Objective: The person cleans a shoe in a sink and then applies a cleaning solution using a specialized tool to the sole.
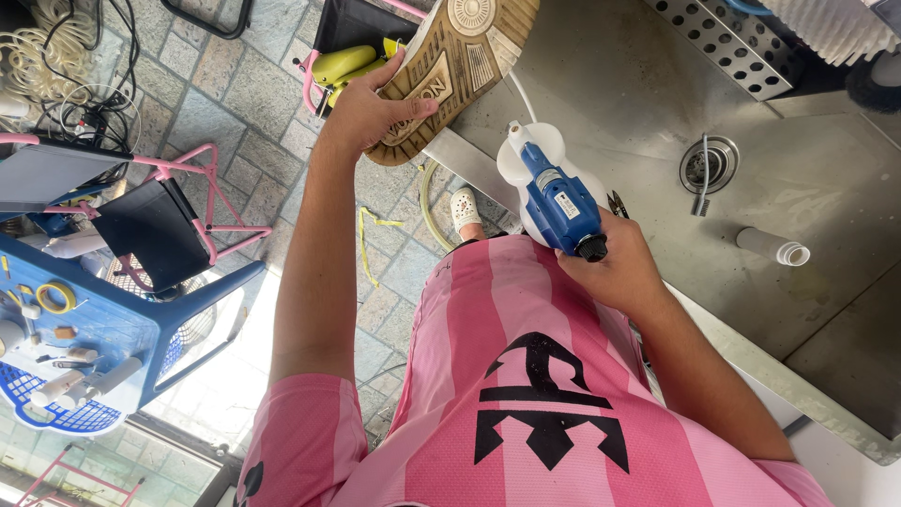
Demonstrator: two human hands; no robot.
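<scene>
My left hand (368,108) grips a shoe (460,66) by its heel end, the worn tan sole facing up toward me, held over the edge of a steel sink (826,188). My right hand (615,268) holds a blue and white spray bottle (554,188) by its handle, nozzle pointing up toward the shoe's sole. The two are a short gap apart. I wear a pink striped shirt with a black emblem.
A drain (710,164) with a small brush (702,188) and a white tube (774,247) lie in the sink. A perforated metal tray (723,42) sits at its far side. A blue chair (103,329) with tools, pink folding chairs (178,216) and cables (56,66) stand on the paved floor at left.
</scene>
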